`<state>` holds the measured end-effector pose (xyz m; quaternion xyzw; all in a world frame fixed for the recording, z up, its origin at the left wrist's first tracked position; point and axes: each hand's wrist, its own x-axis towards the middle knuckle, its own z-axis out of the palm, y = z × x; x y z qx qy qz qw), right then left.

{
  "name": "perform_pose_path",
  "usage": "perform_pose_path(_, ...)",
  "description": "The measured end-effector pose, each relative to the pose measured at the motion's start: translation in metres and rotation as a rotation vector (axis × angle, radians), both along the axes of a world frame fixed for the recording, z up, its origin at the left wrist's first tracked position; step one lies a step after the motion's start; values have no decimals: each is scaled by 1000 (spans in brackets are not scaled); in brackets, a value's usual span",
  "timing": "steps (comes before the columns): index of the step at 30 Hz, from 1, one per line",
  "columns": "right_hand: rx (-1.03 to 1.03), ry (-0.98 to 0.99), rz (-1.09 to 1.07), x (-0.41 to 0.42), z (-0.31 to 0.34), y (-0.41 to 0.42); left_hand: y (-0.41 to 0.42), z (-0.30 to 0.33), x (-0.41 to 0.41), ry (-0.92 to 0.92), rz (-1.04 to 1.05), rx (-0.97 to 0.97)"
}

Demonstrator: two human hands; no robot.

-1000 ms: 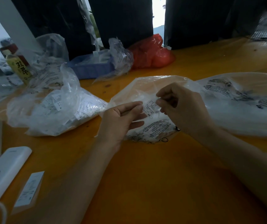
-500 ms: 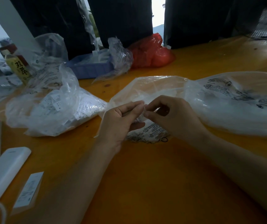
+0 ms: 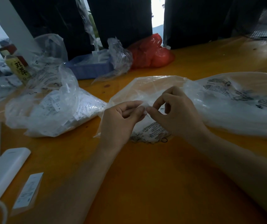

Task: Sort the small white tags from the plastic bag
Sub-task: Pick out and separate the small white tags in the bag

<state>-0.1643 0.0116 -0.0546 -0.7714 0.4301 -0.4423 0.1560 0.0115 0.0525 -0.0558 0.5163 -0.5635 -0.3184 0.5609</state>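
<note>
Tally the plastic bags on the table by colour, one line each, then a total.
Clear bags: 4 (left bag of tags, middle bag, right bag, crumpled one by the blue tray)
Red bags: 1
Total: 5

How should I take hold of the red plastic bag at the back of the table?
Probably pinch the crumpled upper folds of the red plastic bag, coming from above and the front. It lies bulging and soft, with a dark panel close behind it, so the top folds look easiest to gather.

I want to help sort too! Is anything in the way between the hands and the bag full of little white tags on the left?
Nothing visible blocks it. The left hand and right hand pinch something small over the middle bag; only bare orange table lies between them and the tag bag.
</note>
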Motion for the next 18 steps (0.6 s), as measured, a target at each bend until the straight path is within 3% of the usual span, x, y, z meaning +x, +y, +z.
perform_pose_path(6, 155, -21, 53, 1, 1, -2, 3, 1, -2, -274, 43, -68)
perform_pose_path(12, 314, -249, 144, -3, 6, -2, 1, 3, 1, -320, 105, -75)
perform_pose_path(18, 252, -34, 41, 2, 2, 0, 1, 3, 1, -387, 126, -122)
